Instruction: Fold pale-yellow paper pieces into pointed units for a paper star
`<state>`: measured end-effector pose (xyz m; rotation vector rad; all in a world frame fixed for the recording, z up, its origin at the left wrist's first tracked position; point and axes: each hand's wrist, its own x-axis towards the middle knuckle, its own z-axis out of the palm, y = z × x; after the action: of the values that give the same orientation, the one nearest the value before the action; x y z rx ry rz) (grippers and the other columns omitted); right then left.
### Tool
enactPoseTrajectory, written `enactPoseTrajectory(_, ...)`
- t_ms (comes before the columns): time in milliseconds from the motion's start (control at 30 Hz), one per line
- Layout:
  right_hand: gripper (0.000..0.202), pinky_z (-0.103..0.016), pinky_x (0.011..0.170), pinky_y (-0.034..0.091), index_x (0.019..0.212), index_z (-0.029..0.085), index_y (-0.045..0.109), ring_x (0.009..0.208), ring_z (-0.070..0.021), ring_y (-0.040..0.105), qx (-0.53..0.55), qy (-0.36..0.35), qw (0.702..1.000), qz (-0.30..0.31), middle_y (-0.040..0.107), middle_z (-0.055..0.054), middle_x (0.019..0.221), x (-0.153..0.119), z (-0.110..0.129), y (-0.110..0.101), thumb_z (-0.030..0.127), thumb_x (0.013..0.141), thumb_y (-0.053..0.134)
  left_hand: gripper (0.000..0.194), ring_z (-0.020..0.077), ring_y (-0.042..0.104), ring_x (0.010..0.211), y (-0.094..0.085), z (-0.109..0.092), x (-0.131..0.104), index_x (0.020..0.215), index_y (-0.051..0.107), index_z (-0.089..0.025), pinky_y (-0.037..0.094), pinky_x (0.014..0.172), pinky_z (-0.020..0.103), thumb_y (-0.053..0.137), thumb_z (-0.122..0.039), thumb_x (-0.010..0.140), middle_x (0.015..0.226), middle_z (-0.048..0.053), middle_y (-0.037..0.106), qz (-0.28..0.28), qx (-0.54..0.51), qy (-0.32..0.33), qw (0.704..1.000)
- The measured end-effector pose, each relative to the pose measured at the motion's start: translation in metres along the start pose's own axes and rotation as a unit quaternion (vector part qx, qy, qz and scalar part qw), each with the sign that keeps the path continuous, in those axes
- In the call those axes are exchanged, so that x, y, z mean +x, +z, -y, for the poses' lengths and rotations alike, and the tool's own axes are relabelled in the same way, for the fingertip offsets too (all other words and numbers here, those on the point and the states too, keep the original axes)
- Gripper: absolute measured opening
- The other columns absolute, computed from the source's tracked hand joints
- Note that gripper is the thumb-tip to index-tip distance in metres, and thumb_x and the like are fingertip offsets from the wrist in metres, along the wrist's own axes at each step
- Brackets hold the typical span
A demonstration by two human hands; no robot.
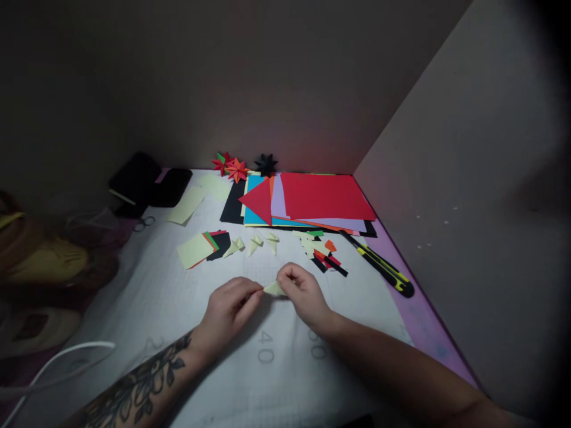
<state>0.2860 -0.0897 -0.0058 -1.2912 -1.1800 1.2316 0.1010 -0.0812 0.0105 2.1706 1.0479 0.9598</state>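
since the paper piece (273, 289) is small and gripped at both ends, this looks like a fold-and-crease step, and fingertip control should matter most. left hand (235, 303): thumb and index close together at the thin left point of the piece, little or no gap. right hand (305, 295): thumb and bent fingers pinched on the other end, covering a good part of it. i'd let the right pinch anchor the piece and use the left tip to true up the point before pressing; line up edges first, then run a nail along the crease once, firmly. too much pull between hands would likely skew the tip or tear it. pressing down on the white sheet (289, 380) would probably give a sharper line than creasing in the air. piece itself: pale yellow-green, visible part roughly a narrow triangle, point to the left, lit on its upper face; layers under the right fingers are hidden, so can't tell the fold count. it sits between the hands, on the near side of three folded pieces (256, 244) in the same pale colour, handy as a shape check.
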Motion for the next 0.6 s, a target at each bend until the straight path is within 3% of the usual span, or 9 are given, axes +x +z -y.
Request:
enactPoseTrajectory(267,0.015,-0.025,0.060,0.037,0.071,0.019,0.052,0.065,-0.0125,0.046,-0.009,-0.031,0.999,0.012,0.050,0.003,0.068,-0.0010,-0.0043,-0.0006,0.026,0.084,0.055,0.012,0.0110,0.062,0.065,0.0001,-0.0027,0.0033,0.076,0.065,-0.017,0.046,0.060,0.019,0.057,-0.016,0.084,0.073,0.001,0.068,-0.013,-0.032,-0.073,0.997)
enactPoseTrajectory(467,0.010,-0.025,0.065,0.041,0.072,0.020,0.054,0.071,-0.0139,0.052,-0.081,-0.105,0.991,0.027,0.054,0.001,0.074,-0.0039,-0.0050,0.0004,0.017,0.081,0.056,0.014,0.0109,0.057,0.060,0.0019,-0.0037,0.0053,0.071,0.062,-0.017,0.043,0.056,0.020,0.054,-0.018,0.083,0.070,0.000,0.064,0.007,-0.053,-0.136,0.989)
enactPoseTrajectory(600,0.012,-0.025,0.065,0.041,0.070,0.020,0.053,0.070,-0.0135,0.052,-0.111,-0.118,0.987,0.016,0.054,0.002,0.072,-0.0016,-0.0039,-0.0015,0.015,0.081,0.054,0.016,0.0110,0.055,0.059,0.0003,-0.0026,0.0051,0.070,0.060,-0.017,0.042,0.055,0.021,0.053,-0.022,0.084,0.068,0.000,0.061,0.008,-0.062,-0.165,0.984)
